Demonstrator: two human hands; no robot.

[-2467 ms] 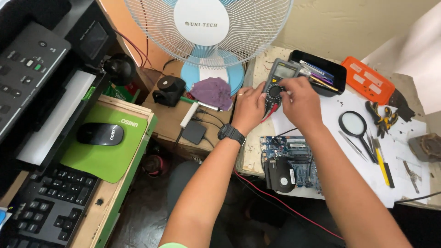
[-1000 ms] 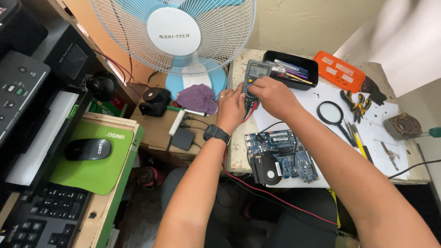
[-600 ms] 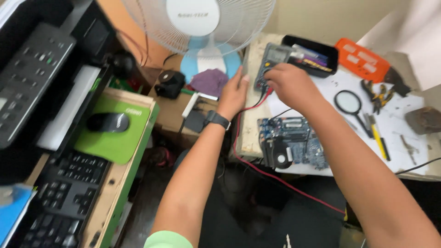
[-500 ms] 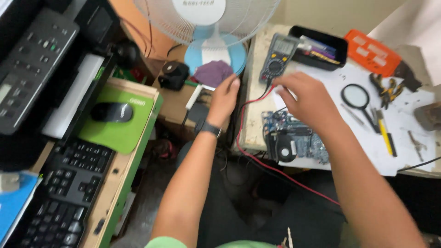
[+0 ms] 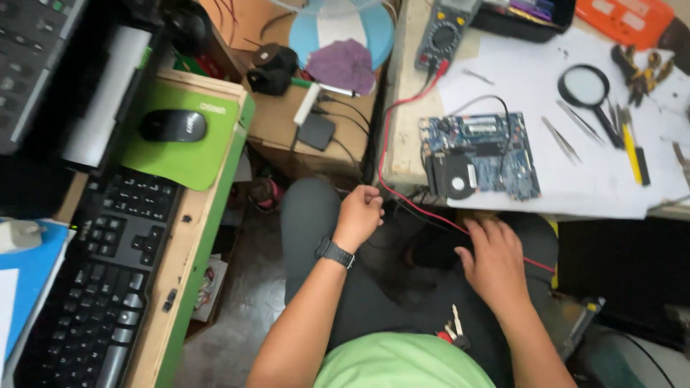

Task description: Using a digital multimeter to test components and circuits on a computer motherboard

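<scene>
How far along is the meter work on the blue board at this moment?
Done: the multimeter lies on the bench with its red lead plugged in, and the blue circuit board is laid out on white paper. In hand: both hands are down at the lap, the right hand on the red lead, the left hand loosely closed near the wires. Left: no probe touches the board yet.

Cramped workshop corner seen from above

Green-edged wooden desk (image 5: 188, 280) at 9 o'clock, paper-covered surface (image 5: 410, 108) at 1 o'clock, dark bare floor (image 5: 244, 316) between them, evenly lit.
</scene>
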